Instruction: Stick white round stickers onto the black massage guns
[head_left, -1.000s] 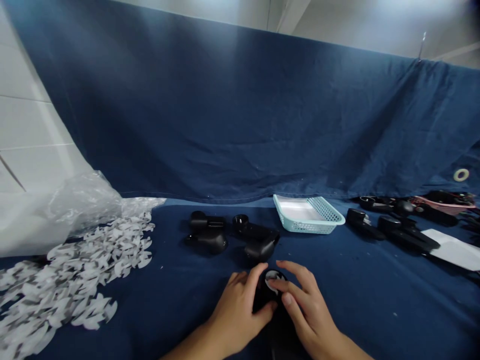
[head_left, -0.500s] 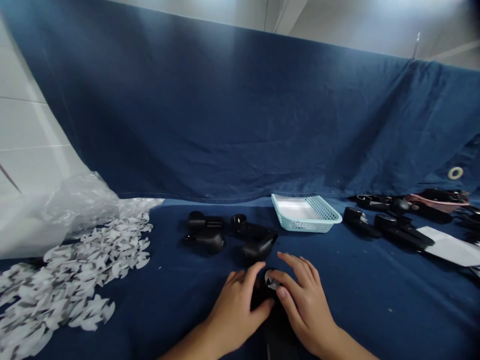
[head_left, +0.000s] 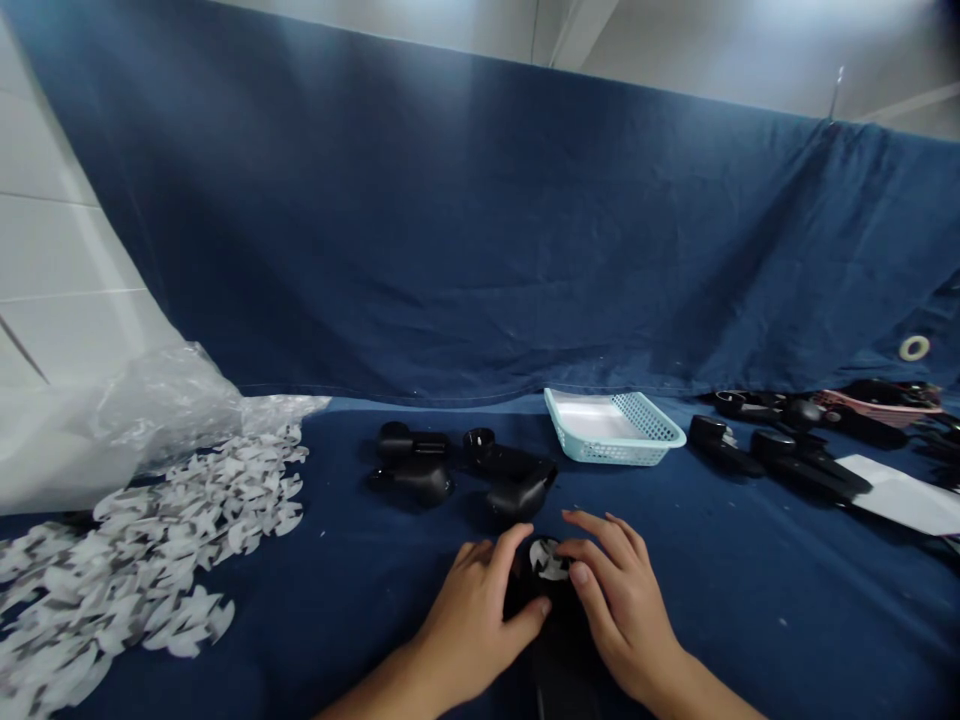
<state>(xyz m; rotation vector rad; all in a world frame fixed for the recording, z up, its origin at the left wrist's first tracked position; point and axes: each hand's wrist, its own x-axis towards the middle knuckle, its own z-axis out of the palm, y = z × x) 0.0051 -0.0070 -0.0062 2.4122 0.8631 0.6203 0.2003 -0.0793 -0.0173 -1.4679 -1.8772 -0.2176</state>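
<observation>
A black plastic part (head_left: 559,650) lies on the blue cloth at the bottom centre, with a small white piece (head_left: 547,560) in its round end. My left hand (head_left: 480,610) grips the left side of that round end between thumb and index finger. On the other side is my right hand (head_left: 619,600), its index fingertip and thumb close to the white piece's right edge; the fingers are apart and nothing is held in them. Several more black parts (head_left: 517,490) sit just beyond the hands.
A heap of white pieces (head_left: 150,560) and a clear plastic bag (head_left: 165,400) are at the left. A light blue basket (head_left: 615,450) stands behind, right of centre. Black parts (head_left: 810,465), white paper (head_left: 900,495) and a pink basket (head_left: 877,408) are at the right.
My right hand has shifted slightly to the right, uncovering more of the white piece. My left hand has stayed on the black part.
</observation>
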